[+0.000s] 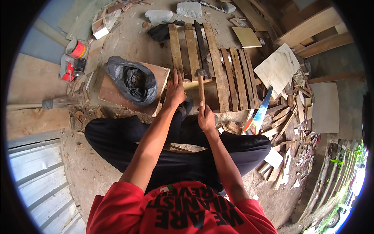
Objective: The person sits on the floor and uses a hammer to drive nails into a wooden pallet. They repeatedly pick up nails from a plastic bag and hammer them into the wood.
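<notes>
The left hand (175,90) presses flat and open on the wooden pallet (216,66) to steady it, while the right hand (205,118) grips the hammer (201,84) by its handle end for reach.

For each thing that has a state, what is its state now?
Hammer: held upright in right hand, head on pallet.
Left hand: open, flat on pallet edge.
Black bag: open, on board.
Saw: lying on ground.
</notes>
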